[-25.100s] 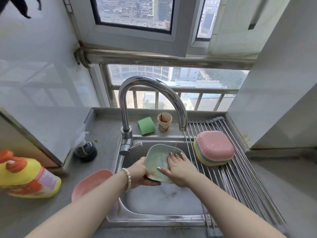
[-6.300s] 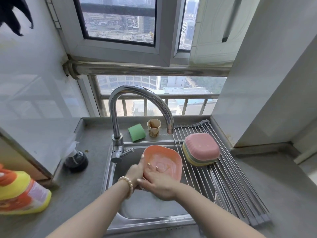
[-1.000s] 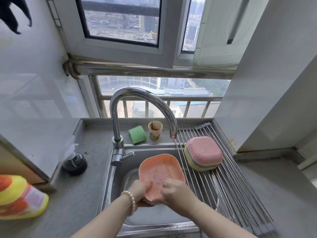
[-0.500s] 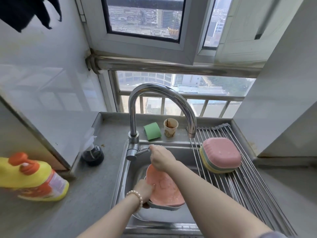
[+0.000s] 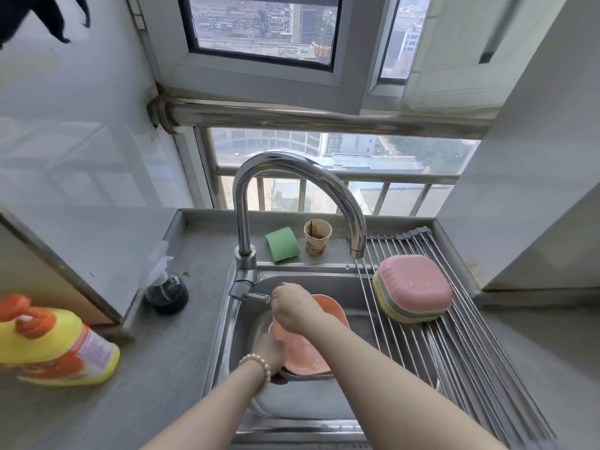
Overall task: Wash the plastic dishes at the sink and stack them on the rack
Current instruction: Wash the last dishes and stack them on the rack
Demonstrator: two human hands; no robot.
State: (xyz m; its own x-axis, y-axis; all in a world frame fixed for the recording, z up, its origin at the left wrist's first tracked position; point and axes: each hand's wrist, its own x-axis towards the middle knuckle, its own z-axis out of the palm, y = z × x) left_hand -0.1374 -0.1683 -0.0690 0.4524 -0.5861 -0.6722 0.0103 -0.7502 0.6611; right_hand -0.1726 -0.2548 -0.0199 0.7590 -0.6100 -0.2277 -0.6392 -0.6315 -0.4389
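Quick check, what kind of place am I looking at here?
Likely a small home kitchen high up in a city building: a steel sink with faucet, a roll-up rack, and a window overlooking buildings.

I see orange square plastic dish [image 5: 319, 349]: tilted in steel sink [image 5: 354, 289], left side | stack of pastel plastic dishes [image 5: 412, 292]: upside down, steel-rod rack [image 5: 461, 345], far end

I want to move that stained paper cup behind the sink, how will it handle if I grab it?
The paper cup looks thin-walled, so it would probably be light and crush under a firm squeeze. It stands upright on a narrow base, so a nudge may tip it. The brown stains inside suggest residue that could spill.
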